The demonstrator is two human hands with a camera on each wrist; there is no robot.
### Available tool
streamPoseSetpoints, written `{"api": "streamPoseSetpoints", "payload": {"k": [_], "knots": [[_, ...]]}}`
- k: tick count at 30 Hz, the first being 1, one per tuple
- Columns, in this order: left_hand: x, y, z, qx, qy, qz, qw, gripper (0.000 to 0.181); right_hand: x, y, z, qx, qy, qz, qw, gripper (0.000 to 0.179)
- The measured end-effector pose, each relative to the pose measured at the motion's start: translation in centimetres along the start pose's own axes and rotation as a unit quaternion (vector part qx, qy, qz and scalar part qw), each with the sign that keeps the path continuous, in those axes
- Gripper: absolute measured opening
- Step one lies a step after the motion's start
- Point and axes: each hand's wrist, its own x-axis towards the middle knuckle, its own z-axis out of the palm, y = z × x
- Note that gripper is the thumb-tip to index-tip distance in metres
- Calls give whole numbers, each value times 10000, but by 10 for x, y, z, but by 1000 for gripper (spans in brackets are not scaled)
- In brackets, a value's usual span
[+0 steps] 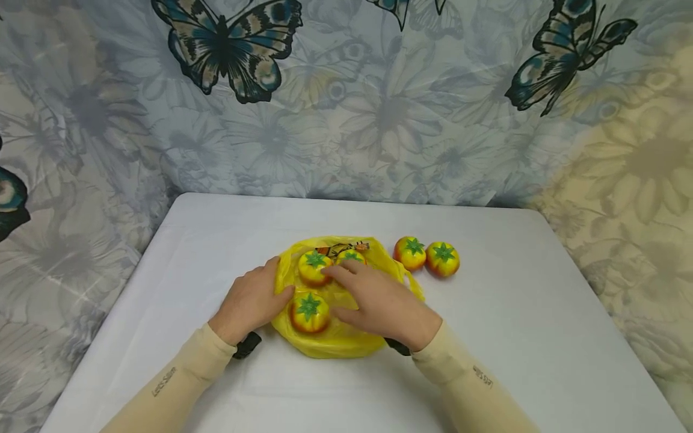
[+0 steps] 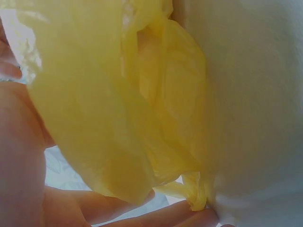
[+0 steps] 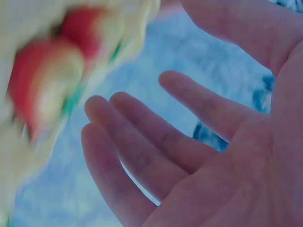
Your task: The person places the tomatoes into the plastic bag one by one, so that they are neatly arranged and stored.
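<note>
Yellow bag (image 1: 335,347) at lower centre of frame, partly hidden by hands. Right hand (image 1: 381,297), fingers loosely extended, hides part of bag's rightmost tomato (image 1: 351,256). Left hand (image 1: 251,304) at bag's left edge; cannot tell if gripping.

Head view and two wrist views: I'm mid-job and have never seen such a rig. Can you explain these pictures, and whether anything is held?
There is no robot here, just a person's two bare hands. The wide picture comes from a camera worn on the head; the close ones come from a camera on each wrist. On the white table lies a yellow bag. Three tomato-like fruits show against its plastic; I can't tell whether they are inside. Two more fruits sit to the right of it. The left hand touches the bag's left edge. The right hand is over the bag, fingers extended, holding nothing.
</note>
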Motion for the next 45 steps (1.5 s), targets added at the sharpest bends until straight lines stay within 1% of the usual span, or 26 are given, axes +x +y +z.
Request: {"api": "streamPoseSetpoints", "payload": {"k": [3, 7, 10, 13, 15, 18, 21, 27, 33, 39, 45], "knots": [[-2, -3, -1, -45, 14, -48, 10000, 72, -9, 23, -19, -22, 405, 254, 9989, 61], [-4, -5, 0, -73, -27, -122, 9999, 73, -23, 60, -39, -11, 770, 786, 9939, 61], [-4, -6, 0, -60, -73, -177, 9998, 74, -30, 88, -49, 90, 811, 1231, 9890, 63], [-4, -6, 0, -39, -97, -228, 9997, 75, -36, 113, -53, 198, 827, 1609, 9833, 65], [-4, -6, 1, -31, -93, -224, 9997, 75, -39, 126, -53, 250, 814, 1816, 9797, 67], [-4, -6, 2, -10, -68, -203, 9998, 75, -42, 141, -52, 255, 755, 2035, 9758, 69], [-4, -6, 2, 48, -50, -190, 9998, 75, -43, 151, -50, 244, 665, 2202, 9729, 72], [-4, -5, 2, 92, -53, -182, 9998, 75, -44, 162, -46, 304, 519, 2418, 9684, 75], [-3, -3, 2, 64, -53, -136, 9999, 75, -46, 169, -41, 303, 441, 2532, 9659, 75], [-2, 0, 2, 46, -82, -169, 9998, 75, -48, 174, -37, 318, 406, 2549, 9656, 74], [-1, 2, 3, 96, -61, -79, 9999, 74, -52, 178, -34, 316, 412, 2597, 9643, 73]]}}
